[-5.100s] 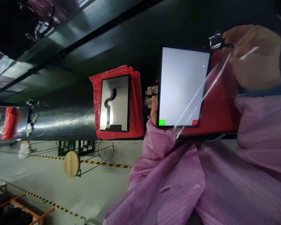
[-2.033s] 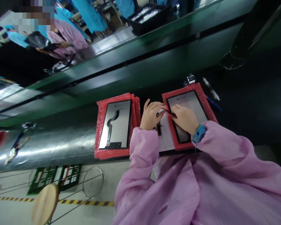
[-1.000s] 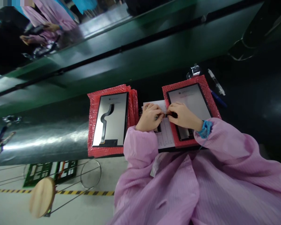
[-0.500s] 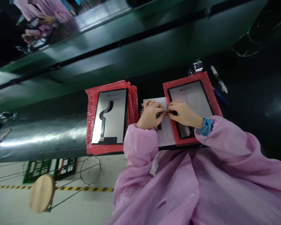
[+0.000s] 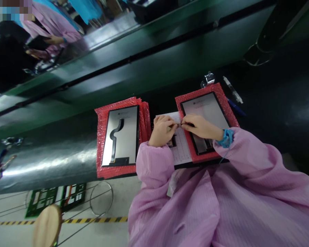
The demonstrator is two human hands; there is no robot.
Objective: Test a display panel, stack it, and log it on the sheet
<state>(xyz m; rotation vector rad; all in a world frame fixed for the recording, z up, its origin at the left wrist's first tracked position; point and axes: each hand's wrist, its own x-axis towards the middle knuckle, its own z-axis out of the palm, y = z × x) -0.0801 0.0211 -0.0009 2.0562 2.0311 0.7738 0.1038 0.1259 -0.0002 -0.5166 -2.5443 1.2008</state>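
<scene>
My left hand (image 5: 162,131) is over a white printed sheet (image 5: 181,151), its thumb and fingers pinched together. My right hand (image 5: 201,127) reaches across the left edge of a display panel (image 5: 208,106), also pinching. Their fingertips nearly meet, and a small dark bit shows at the right ones; what either hand holds is too small to name. The panel lies back side up on red bubble wrap (image 5: 195,90). Below my left hand, a small dark-framed piece (image 5: 172,141) lies on the sheet. My right wrist wears a blue band (image 5: 227,138).
To the left, a second display panel (image 5: 127,137) with a black flex cable (image 5: 114,139) lies on stacked red bubble wrap (image 5: 100,144). A white pen (image 5: 233,90), a blue pen (image 5: 236,107) and a shiny metal item (image 5: 209,79) lie beyond. Across the bench sits a co-worker (image 5: 53,25).
The view has shifted, so the bench sits differently in the picture. My hands remain close together over the sheet, with slight finger movement. The co-worker's hands have moved and hold a dark flat thing.
</scene>
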